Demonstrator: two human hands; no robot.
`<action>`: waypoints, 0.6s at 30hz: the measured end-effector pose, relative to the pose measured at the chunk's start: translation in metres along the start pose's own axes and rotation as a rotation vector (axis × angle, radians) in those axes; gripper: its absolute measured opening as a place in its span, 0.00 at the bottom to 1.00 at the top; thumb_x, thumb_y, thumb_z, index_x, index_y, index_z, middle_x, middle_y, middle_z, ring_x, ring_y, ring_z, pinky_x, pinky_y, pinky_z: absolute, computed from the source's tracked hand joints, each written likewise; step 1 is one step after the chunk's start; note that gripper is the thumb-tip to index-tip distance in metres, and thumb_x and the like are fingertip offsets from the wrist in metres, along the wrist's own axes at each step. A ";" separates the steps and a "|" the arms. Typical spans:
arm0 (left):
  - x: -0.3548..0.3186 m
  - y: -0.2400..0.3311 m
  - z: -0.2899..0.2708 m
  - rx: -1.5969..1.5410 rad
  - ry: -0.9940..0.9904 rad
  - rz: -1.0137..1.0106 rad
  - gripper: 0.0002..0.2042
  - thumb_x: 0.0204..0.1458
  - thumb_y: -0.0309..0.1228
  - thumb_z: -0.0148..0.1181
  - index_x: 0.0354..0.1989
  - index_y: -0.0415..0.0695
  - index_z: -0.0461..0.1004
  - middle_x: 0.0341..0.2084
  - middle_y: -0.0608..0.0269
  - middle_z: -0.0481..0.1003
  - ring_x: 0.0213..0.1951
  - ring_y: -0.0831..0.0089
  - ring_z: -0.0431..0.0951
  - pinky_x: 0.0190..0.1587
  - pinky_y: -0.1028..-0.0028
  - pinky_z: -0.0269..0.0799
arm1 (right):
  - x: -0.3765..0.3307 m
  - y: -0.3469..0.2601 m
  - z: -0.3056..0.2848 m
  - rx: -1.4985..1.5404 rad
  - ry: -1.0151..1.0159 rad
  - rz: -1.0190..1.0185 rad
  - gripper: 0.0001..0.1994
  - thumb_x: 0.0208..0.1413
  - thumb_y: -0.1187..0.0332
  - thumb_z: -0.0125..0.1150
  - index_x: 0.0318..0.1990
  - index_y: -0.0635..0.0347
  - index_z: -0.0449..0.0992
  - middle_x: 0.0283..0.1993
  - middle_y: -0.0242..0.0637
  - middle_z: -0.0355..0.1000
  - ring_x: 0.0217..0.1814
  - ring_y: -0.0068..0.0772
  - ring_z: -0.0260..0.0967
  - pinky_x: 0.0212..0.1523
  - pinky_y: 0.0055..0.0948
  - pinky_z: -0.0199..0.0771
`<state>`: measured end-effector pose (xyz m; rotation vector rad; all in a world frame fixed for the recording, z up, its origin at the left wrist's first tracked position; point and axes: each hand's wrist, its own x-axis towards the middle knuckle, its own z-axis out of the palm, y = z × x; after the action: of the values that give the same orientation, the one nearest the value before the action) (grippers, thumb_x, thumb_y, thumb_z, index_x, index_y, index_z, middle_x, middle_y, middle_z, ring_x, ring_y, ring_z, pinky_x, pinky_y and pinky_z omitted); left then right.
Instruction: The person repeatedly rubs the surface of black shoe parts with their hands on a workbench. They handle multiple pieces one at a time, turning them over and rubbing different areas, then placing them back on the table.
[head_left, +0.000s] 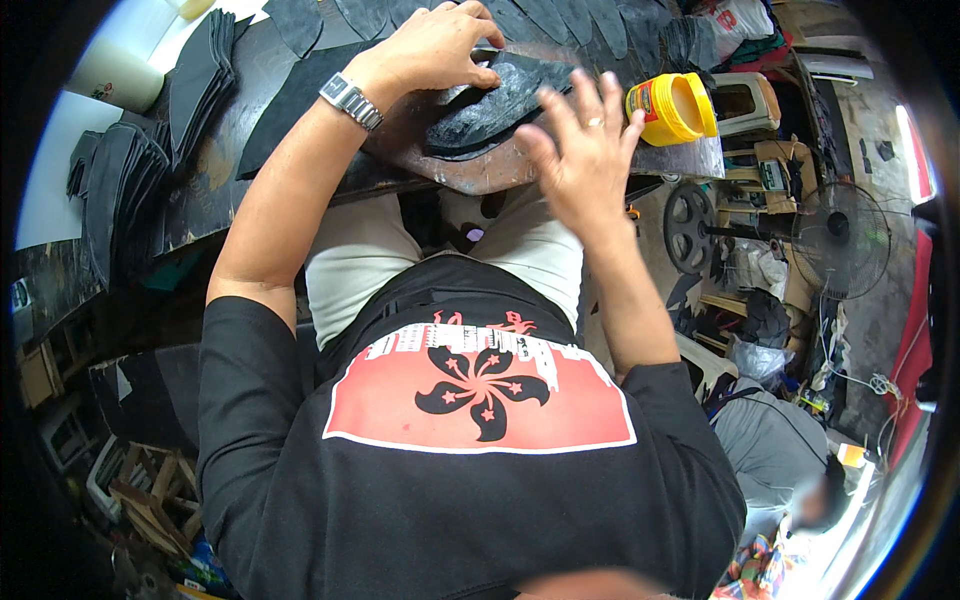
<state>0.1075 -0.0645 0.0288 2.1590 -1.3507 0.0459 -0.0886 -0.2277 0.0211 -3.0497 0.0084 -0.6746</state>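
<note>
Two stacks of black cut pieces (200,95) crowd your left, more flat pieces (570,22) line the far side, and a yellow jar (665,112) sits just beside your right hand (590,150), whose fingers are spread with nothing seen in them. Your left hand (430,50) half-curls at the far edge of the glossy black piece (495,105) near the table's front edge, though whether it grips cannot be told. Tabletop (215,180) shows between stacks and left forearm; its right edge lies just past the jar.
</note>
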 end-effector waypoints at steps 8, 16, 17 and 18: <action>-0.002 -0.001 0.000 -0.082 -0.074 -0.107 0.23 0.45 0.43 0.70 0.48 0.44 0.83 0.46 0.47 0.80 0.49 0.49 0.81 0.53 0.58 0.77 | 0.003 0.025 0.027 -0.013 -0.209 -0.177 0.35 0.65 0.33 0.44 0.77 0.25 0.55 0.84 0.40 0.38 0.86 0.55 0.27 0.75 0.73 0.26; -0.006 -0.003 0.005 -0.103 -0.051 -0.088 0.22 0.48 0.42 0.70 0.51 0.46 0.82 0.49 0.49 0.80 0.50 0.50 0.80 0.54 0.57 0.77 | -0.019 -0.024 0.017 0.071 -0.260 -0.174 0.38 0.61 0.30 0.47 0.76 0.31 0.58 0.83 0.45 0.42 0.85 0.58 0.29 0.71 0.81 0.28; -0.006 -0.004 0.006 -0.108 -0.086 -0.100 0.23 0.48 0.40 0.69 0.54 0.46 0.80 0.50 0.47 0.79 0.51 0.49 0.80 0.56 0.57 0.75 | -0.020 -0.030 0.017 0.091 -0.243 -0.178 0.39 0.60 0.30 0.48 0.76 0.32 0.59 0.82 0.46 0.42 0.85 0.58 0.29 0.71 0.82 0.28; -0.006 -0.005 0.006 -0.113 -0.121 -0.113 0.25 0.49 0.38 0.68 0.57 0.46 0.78 0.52 0.46 0.78 0.53 0.47 0.79 0.57 0.57 0.74 | -0.020 -0.035 0.017 0.114 -0.261 -0.178 0.39 0.60 0.31 0.49 0.76 0.33 0.59 0.82 0.46 0.42 0.85 0.58 0.30 0.71 0.82 0.28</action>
<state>0.1071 -0.0613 0.0200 2.1677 -1.2628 -0.2034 -0.1001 -0.1918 -0.0020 -3.0244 -0.2969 -0.2655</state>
